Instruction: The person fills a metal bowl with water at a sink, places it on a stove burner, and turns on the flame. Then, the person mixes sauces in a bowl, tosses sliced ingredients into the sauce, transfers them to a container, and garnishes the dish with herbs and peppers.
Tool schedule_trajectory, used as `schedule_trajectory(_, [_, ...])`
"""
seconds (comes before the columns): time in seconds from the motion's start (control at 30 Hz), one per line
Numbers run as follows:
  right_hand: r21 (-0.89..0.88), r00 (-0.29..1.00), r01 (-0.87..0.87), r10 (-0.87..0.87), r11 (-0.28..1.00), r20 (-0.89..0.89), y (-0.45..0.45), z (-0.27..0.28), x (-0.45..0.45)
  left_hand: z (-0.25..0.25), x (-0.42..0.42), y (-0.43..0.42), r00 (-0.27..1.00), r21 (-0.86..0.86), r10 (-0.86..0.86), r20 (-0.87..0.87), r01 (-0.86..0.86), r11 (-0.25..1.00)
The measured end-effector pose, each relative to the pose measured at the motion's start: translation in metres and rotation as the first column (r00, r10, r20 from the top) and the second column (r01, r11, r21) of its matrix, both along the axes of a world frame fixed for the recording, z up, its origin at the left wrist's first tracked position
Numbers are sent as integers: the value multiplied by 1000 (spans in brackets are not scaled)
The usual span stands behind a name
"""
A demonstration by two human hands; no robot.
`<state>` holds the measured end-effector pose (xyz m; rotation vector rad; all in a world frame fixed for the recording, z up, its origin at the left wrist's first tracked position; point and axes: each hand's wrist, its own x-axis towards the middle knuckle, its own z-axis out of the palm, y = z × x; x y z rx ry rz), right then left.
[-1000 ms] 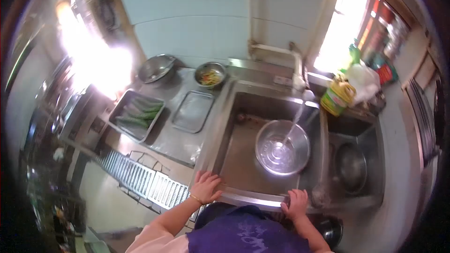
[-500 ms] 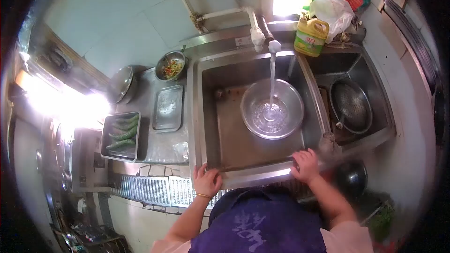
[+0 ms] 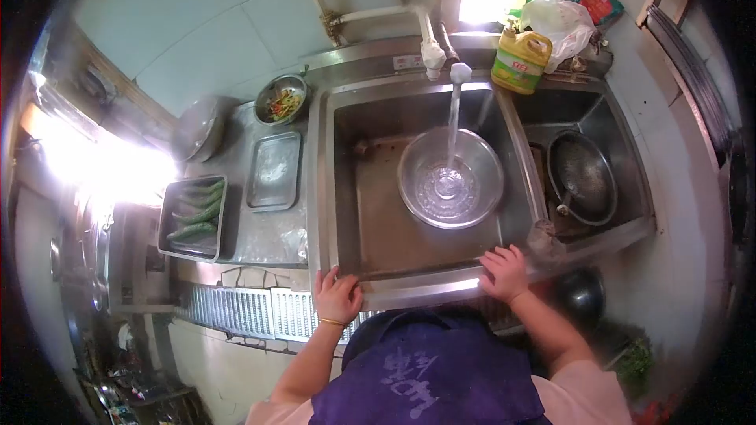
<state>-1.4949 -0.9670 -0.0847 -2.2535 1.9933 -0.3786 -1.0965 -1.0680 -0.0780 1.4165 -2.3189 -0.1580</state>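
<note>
While the round bowl (image 3: 450, 182) faces upward, the left hand (image 3: 337, 298) and right hand (image 3: 505, 273), loosely spread, touch the sink rim (image 3: 417, 290).

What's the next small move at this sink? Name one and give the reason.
Probably lift the right hand toward the tap, ready to control the flow. Water is running into the metal bowl, where some has collected. The right hand holds nothing; like the left hand, it rests at the sink's front rim.
</note>
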Motion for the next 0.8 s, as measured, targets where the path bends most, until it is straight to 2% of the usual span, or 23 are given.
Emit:
schedule_trajectory(0.07, [-105, 999, 8, -12, 994, -36, -4, 10, 5, -2, 2, -1, 1000, -6, -20, 8, 20, 1000])
schedule_trajectory(0.17, [-135, 999, 21, -27, 991, -39, -7, 15, 8, -3, 4, 1, 998, 33, -24, 66, 22, 999])
schedule_trajectory(0.27, [96, 999, 18, -22, 995, 37, -2, 4, 3, 4, 3, -1, 992, 98, -20, 121, 8, 995])
schedule_trajectory(0.3, [90, 999, 17, -20, 996, 32, -2, 5, 3, 8, 3, 0, 991, 119, -12, 135, -4, 993])
schedule_trajectory(0.33, [51, 999, 3, -5, 999, 32, -3, 4, 4, 14, 3, 1, 978, 188, -30, 208, -10, 982])
schedule_trajectory(0.4, [-28, 999, -22, 23, 999, 29, -4, 4, 4, 15, 3, 2, 985, 173, -27, 172, -3, 985])
schedule_trajectory(0.5, [-108, 999, -5, 2, 994, -34, -7, 5, 5, 15, 4, 1, 971, 238, -66, 230, 10, 971])
schedule_trajectory(0.6, [169, 998, -8, -3, 986, 62, -3, 0, 0, 7, 7, 0, 982, 203, -61, 181, 23, 979])
schedule_trajectory(0.73, [24, 999, 12, -13, 1000, 33, -6, 4, 6, 1, 9, 1, 988, 187, -54, 145, 27, 982])
schedule_trajectory(0.77, [-124, 1000, -2, 4, 992, 17, -8, 6, 9, 0, 10, 1, 989, 183, -54, 136, 28, 983])
schedule_trajectory(0.8, [-57, 999, -4, 6, 998, 41, -10, 6, 7, -1, 11, 1, 990, 180, -53, 127, 29, 983])
